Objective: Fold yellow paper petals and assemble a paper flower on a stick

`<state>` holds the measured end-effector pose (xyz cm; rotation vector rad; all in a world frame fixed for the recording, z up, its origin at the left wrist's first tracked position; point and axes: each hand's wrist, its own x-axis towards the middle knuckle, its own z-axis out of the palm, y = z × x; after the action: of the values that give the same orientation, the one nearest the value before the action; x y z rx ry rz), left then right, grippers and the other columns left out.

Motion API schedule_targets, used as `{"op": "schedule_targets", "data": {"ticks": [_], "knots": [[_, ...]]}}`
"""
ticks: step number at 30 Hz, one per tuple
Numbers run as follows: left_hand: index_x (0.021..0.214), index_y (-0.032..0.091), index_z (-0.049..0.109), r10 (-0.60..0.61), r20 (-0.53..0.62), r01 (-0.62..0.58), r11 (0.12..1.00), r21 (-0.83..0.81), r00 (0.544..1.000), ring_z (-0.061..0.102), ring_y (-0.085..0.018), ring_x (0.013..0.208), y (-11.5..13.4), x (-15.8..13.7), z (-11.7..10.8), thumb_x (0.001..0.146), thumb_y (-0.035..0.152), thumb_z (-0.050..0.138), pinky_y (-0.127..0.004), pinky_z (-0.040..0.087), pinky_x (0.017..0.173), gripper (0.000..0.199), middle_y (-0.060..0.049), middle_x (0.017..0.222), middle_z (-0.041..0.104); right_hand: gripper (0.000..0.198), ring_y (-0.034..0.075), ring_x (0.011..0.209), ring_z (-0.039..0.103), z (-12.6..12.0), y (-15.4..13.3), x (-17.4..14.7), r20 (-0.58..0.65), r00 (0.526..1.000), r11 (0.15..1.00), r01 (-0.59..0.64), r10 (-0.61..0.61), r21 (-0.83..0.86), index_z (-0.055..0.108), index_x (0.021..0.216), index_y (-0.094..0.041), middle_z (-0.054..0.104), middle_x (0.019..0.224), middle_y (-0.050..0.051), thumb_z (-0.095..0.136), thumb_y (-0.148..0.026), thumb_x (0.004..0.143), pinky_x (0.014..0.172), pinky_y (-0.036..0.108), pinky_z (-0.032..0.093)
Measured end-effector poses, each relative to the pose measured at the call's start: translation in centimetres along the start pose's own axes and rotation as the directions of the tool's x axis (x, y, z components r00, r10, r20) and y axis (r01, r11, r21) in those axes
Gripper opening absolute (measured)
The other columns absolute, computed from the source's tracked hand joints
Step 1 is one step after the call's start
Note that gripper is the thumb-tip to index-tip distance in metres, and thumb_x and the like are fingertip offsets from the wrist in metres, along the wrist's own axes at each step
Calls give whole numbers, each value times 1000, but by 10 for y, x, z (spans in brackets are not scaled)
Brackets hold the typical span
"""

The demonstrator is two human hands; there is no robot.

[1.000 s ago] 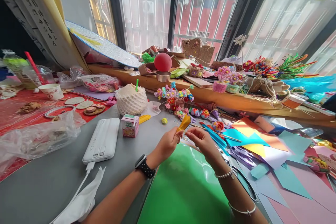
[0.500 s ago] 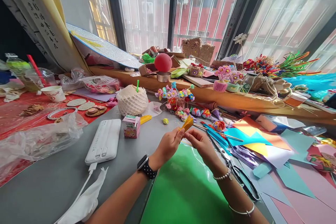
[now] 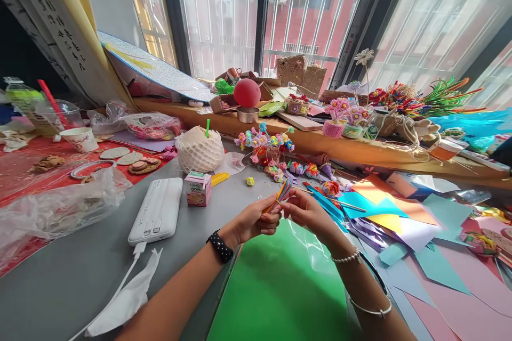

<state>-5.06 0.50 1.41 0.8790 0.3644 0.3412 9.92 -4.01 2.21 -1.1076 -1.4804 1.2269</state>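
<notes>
One striped bundle (image 3: 284, 191), seemingly mid-shaping.
My left grip (image 3: 255, 218) clasps it; right grip (image 3: 307, 210), four o'clock, I can't tell; next likely needs steadiness.

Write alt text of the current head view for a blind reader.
A person's left hand holds a multicoloured bundle, with the right hand at its side, above a green sheet on a grey table. Coloured paper lies to the right, a white power bank to the left, and craft flowers on a ledge behind.
</notes>
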Motion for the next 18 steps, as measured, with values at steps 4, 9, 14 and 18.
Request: {"op": "schedule_targets", "data": {"ticks": [4,9,14,18], "knots": [[58,15,38,-27,100,36,996,-85,995,8,-5,36,0,0,-1,83,41,30,-15,15,35,38,9,39,16,23,4,51,36,-1,-2,0,1,1000,998,-8,8,64,50,83,-17,49,70,-2,55,-36,72,43,18,25],[59,14,39,-41,151,70,979,-191,988,8,-5,35,-2,1,-5,84,39,30,-15,14,34,37,9,39,15,26,3,43,21,1,-3,-2,39,997,991,-65,61,121,49,92,-18,41,61,-6,53,-36,74,38,19,12],[59,13,40,10,169,29,974,-226,986,12,-4,35,-6,1,-4,84,38,33,-15,17,36,36,9,38,16,24,3,44,27,2,-3,-2,53,998,992,-26,19,123,49,92,-19,45,63,-5,51,-36,75,39,18,19],[58,13,41,34,143,-7,982,-190,989,27,-4,39,-7,2,1,83,39,34,-17,29,45,37,6,44,32,21,9,68,48,0,-3,-1,5,997,992,76,-77,105,50,87,-18,53,78,0,54,-34,73,62,21,38]]}}
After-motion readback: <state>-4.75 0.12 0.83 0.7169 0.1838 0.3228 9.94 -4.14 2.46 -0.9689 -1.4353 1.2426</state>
